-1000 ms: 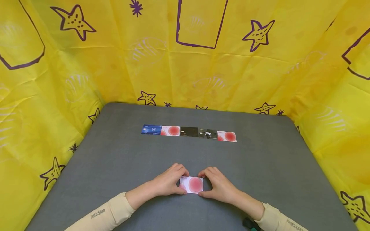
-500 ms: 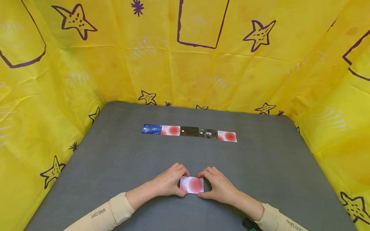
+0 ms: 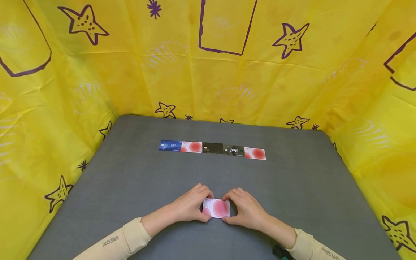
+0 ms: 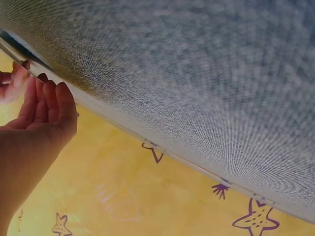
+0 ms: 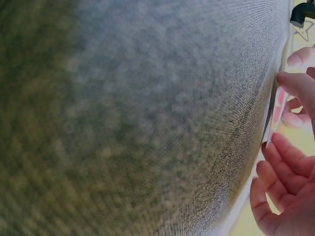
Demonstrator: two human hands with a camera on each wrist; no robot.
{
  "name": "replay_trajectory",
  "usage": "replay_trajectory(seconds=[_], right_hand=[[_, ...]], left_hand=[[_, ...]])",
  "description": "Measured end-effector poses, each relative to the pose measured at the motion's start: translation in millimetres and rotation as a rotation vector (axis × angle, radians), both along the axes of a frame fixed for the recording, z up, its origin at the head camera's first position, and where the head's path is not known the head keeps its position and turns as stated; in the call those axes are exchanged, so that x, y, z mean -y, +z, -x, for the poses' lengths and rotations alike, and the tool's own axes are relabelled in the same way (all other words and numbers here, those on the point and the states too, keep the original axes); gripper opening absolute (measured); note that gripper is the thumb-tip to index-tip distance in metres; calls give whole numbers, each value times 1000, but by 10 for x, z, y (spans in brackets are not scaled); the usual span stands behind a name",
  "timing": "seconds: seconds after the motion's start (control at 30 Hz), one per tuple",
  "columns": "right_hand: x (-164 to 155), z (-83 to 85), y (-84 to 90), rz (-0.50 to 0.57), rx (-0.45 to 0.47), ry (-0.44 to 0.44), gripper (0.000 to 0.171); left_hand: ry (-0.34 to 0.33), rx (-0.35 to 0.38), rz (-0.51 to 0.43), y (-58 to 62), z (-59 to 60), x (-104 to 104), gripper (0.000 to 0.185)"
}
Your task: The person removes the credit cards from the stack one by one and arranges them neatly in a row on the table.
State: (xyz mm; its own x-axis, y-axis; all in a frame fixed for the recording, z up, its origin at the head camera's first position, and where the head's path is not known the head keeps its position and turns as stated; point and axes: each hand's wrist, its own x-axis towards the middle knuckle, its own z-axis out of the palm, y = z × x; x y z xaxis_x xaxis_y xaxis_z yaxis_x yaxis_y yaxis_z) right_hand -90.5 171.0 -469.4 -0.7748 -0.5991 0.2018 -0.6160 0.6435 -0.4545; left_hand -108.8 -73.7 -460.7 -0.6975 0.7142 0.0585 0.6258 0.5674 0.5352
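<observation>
A white card with a red circle (image 3: 216, 208) lies on the grey table (image 3: 130, 180) near its front edge. My left hand (image 3: 190, 204) pinches the card's left end with curled fingers and thumb. My right hand (image 3: 244, 207) pinches its right end the same way. In the left wrist view my left hand's fingers (image 4: 49, 105) touch the thin card edge against the grey surface (image 4: 197, 73). The right wrist view has my right hand's fingers (image 5: 290, 167) at the card edge (image 5: 269, 130).
A row of several cards lies across the middle of the table: a blue VIP card (image 3: 170, 145), a red-circle card (image 3: 191, 147), a black card (image 3: 212, 148), a black VIP card (image 3: 234, 150) and another red-circle card (image 3: 255, 153). Yellow star-printed cloth (image 3: 208, 65) walls three sides.
</observation>
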Motion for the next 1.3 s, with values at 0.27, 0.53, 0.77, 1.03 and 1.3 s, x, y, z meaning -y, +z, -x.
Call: replay_trajectory(seconds=[0.27,0.53,0.77,1.03,1.3], right_hand=[[8,-3,18,-6,-50,-17,50],[1,3,22,9,-91,-27,50],[-20,-3,37,19,-116,-34,51],[-64,33,76,34,-167,-11,53],[-116,129,124,31,-230,10,51]], left_hand=[[-19,-40,-26,11,4,4,51],[-35,-68,-45,17,12,10,52],[-44,-100,-76,36,23,12,52],[-45,-161,-100,73,30,-3,51],[-54,-219,-129,104,111,-54,48]])
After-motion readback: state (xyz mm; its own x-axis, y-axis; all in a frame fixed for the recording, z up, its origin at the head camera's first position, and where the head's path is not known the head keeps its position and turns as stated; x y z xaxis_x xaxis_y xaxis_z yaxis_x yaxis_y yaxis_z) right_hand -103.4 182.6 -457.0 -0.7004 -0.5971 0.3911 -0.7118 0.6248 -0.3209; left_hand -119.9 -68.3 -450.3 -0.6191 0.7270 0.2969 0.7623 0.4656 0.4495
